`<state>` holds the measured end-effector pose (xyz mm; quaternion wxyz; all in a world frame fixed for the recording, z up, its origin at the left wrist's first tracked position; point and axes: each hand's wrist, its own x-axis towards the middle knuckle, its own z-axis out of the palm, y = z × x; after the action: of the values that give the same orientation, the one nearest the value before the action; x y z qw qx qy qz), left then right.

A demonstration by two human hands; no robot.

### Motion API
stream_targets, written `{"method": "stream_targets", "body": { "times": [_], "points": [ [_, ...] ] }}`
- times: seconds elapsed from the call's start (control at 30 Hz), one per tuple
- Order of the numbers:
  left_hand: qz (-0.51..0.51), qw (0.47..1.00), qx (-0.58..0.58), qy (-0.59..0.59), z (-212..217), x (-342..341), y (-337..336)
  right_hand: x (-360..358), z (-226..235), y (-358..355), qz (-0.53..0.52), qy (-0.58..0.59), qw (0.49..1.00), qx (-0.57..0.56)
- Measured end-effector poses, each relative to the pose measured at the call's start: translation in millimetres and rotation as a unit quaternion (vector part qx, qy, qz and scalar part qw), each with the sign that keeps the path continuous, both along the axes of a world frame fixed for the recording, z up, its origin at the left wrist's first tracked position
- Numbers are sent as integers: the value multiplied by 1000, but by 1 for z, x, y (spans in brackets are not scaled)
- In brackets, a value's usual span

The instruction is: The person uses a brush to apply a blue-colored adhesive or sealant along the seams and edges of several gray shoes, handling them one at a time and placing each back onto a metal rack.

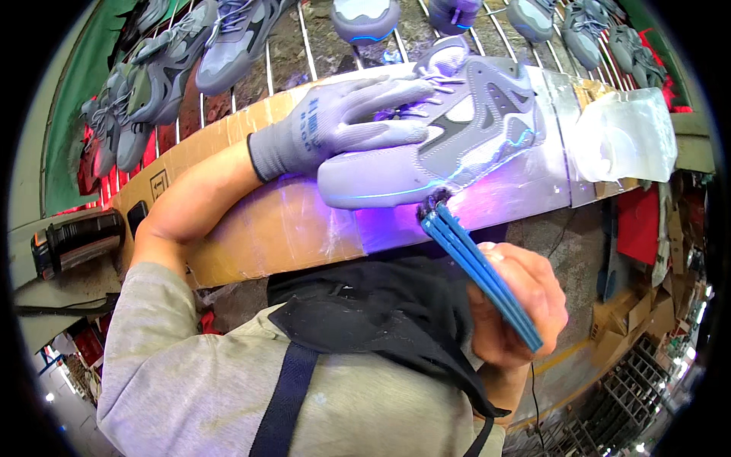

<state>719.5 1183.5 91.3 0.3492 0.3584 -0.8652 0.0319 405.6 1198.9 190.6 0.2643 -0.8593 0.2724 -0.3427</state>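
Note:
A grey lace-up sneaker (373, 179) lies on its side on a cardboard-covered ledge, its toe to the left and a violet glow along its lower edge. Over its upper and laces rests my left hand (339, 122) in a grey knit glove, gripping the shoe with fingers stretched across it. My bare right hand (525, 293) is closed round a brush (480, 270) with a blue handle of several parallel bars. The brush's dark, clotted tip touches or nearly touches the sole edge near the middle of the shoe. My right fingertips are partly hidden behind the handle.
Cardboard (259, 236) covers the ledge before me. A translucent plastic container (628, 141) stands at its right end. Beyond run metal rods (307, 38) bearing several grey sneakers (232, 49), with red glow at both sides. A black-and-orange device (78, 242) sits at the left.

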Motion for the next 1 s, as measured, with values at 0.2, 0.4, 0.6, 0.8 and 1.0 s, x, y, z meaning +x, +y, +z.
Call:
{"method": "stream_targets", "body": {
  "times": [0.2, 0.4, 0.6, 0.8, 1.0],
  "points": [
    [-4, 999, -24, 49, 9, -8, -5, -85, 5, -121, -315, -121, 936, 101],
    [-7, 995, 48, 85, 19, -23, -9, -118, 16, -199, -360, 42, 929, 76],
    [-22, 990, 26, 137, 15, -33, -21, -114, 6, -204, -318, 15, 940, 123],
    [23, 996, 52, 67, 34, -36, -16, -120, -11, -184, -348, -156, 867, 321],
    [-1, 993, 14, 114, 47, -54, -11, -139, -48, -142, -304, -210, 887, 279]
  ]
}}
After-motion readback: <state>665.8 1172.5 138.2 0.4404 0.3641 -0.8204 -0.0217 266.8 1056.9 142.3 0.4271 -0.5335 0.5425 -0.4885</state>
